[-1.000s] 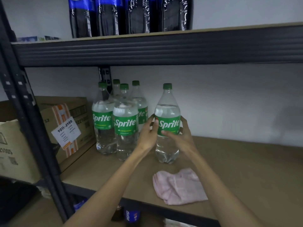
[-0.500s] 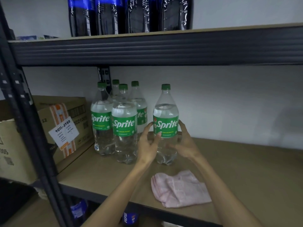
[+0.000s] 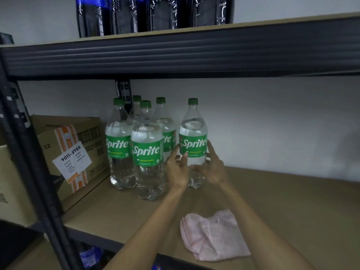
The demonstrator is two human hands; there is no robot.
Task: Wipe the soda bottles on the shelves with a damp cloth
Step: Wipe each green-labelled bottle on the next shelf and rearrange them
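Sprite bottle (image 3: 192,145): clear plastic, green cap, green label, clear liquid up to the shoulder. It stands upright on the brown shelf (image 3: 292,201), just right of four more Sprite bottles (image 3: 147,151) and apart from them. Left hand (image 3: 176,170) is at its left side, fingers straight and pointing up, thumb tip against the bottle below the label; I read this hand as released. Right hand (image 3: 213,168) cups the right side, thumb across the front under the label, fingers wrapped toward the back: grasping. Pink cloth (image 3: 212,236) lies crumpled near the shelf's front edge, touched by neither hand. Bottle's lower part is partly hidden behind both hands. Rear bottles of the group are mostly covered by the front pair. Dark bottles (image 3: 155,14) on the upper shelf (image 3: 194,49) are cut off above; I cannot read their labels. Small print on the cardboard box (image 3: 72,145) tag is too blurred.
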